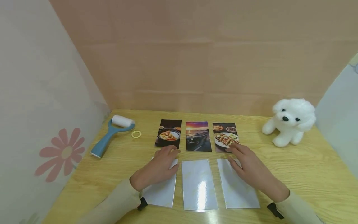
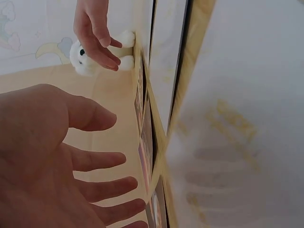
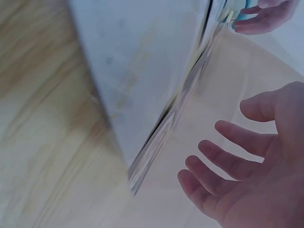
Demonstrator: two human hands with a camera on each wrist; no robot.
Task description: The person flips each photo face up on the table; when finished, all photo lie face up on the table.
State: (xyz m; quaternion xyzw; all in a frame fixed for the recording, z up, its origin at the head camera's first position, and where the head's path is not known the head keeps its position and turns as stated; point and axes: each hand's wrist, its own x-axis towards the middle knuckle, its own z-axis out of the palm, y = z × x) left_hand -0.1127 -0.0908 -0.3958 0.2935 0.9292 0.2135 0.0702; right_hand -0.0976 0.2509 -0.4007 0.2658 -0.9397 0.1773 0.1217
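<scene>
My left hand point(image 1: 160, 165) is held over the left white card point(image 1: 161, 194), its fingers relaxed and spread in the left wrist view. Over the right white card point(image 1: 241, 194) is my right hand point(image 1: 250, 166), fingers loosely bent and holding nothing. A middle white card point(image 1: 198, 183), glossy with a bright reflection, lies between them. Behind these are three picture cards in a row: a rice-bowl card point(image 1: 168, 134) by the left fingertips, a car-at-sunset card point(image 1: 198, 136), and a taco card point(image 1: 225, 137) whose lower edge the right fingertips overlap in the head view.
At the back left of the wooden table point(image 1: 92, 183) lies a blue-handled lint roller point(image 1: 107, 137), a small yellow ring point(image 1: 136, 134) beside it. A white plush dog point(image 1: 291, 121) sits at the back right. Walls bound the table behind and on both sides.
</scene>
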